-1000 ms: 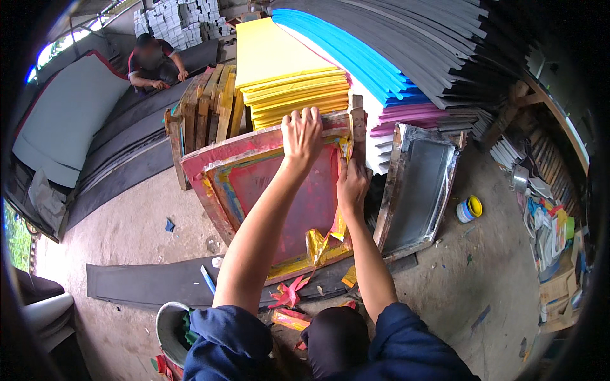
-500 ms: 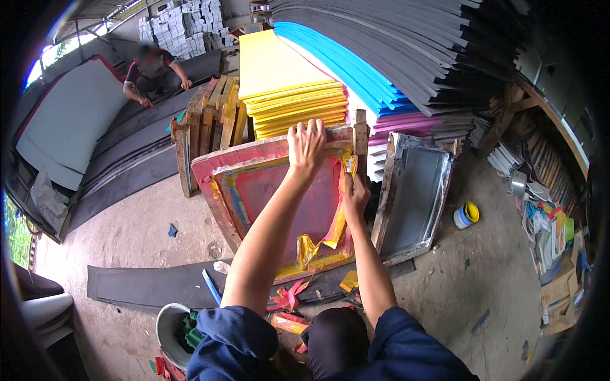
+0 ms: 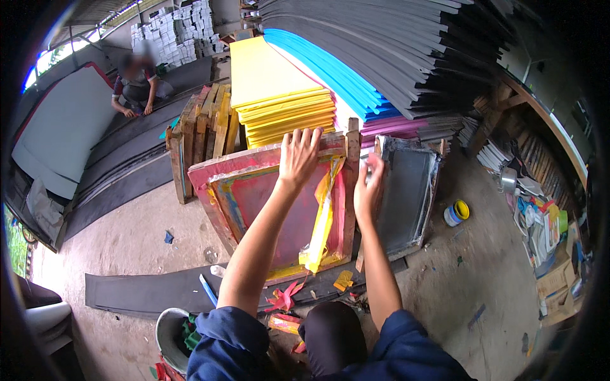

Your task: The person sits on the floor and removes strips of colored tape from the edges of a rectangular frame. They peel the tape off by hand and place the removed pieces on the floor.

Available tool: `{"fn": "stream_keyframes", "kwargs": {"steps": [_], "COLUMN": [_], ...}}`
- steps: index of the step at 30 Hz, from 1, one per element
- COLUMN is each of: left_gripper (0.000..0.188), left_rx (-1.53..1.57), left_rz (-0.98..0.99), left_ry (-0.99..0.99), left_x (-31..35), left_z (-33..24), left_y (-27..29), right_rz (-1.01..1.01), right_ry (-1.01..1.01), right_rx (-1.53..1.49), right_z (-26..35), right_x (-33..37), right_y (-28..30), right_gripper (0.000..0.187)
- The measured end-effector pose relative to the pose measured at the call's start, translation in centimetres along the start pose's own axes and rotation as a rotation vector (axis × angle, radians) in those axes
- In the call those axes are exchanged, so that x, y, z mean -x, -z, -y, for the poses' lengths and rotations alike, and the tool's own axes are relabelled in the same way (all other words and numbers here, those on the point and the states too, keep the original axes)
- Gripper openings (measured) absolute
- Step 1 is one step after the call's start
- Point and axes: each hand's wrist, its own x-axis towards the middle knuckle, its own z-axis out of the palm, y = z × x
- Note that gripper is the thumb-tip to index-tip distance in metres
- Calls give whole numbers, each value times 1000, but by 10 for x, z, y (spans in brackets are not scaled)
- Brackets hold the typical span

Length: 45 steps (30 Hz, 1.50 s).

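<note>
1. While the pink-stained wooden screen-printing frame leans upright on the floor against a row of wooden frames, a yellow strip of tape hangs loose down its right inner edge, stuck only near the top and curling at the bottom. So I'd say the peeling is roughly halfway: that one strip is mostly off, not fully.

2. Left hand lies flat, fingers spread, on the frame's top rail, bracing it rather than gripping anything.

3. Right hand is up by the frame's right post, fingers loosely curled. It's a bit blurred, so I can't tell if it's pinching the tape end or just touching the wood.

4. Torn scraps of yellow and pink tape lie on the floor at the foot of the frame, which I read as strips already pulled.

5. What looks left to me: the blue and yellowish edging along the left inner side and the yellow strip along the bottom seem still stuck down.

6. Just beside it on the right, a grey metal-edged screen frame leans the same way; I see no loose tape there.

7. Further right, a small white pot with a yellow lid sits on the floor, well apart from both hands.
</note>
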Motion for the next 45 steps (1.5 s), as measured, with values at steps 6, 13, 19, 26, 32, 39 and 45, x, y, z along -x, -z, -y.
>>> {"fn": "stream_keyframes", "kwargs": {"steps": [6, 13, 19, 26, 32, 39, 45], "left_gripper": [40, 26, 28, 26, 25, 13, 14], "left_rx": [123, 295, 212, 130, 128, 347, 366], "left_rz": [-1, -171, -160, -47, 33, -51, -89], "left_ry": [-66, -47, 129, -51, -11, 56, 62], "left_x": [5, 18, 16, 15, 13, 15, 18], "left_z": [4, -19, -44, -37, -34, -28, -31], "left_y": [9, 11, 9, 8, 8, 11, 18], "right_rz": [155, 127, 126, 107, -128, 330, 361], "right_ry": [138, 172, 214, 270, 61, -560, -709], "right_rx": [-69, -42, -18, 29, 21, 194, 91], "right_z": [5, -16, -20, -9, 9, 46, 34], "right_x": [-46, -50, -46, -41, -24, -2, -13], "right_y": [-21, -33, -32, -32, -29, -11, -24], "right_gripper": [45, 39, 45, 51, 42, 64, 69]}}
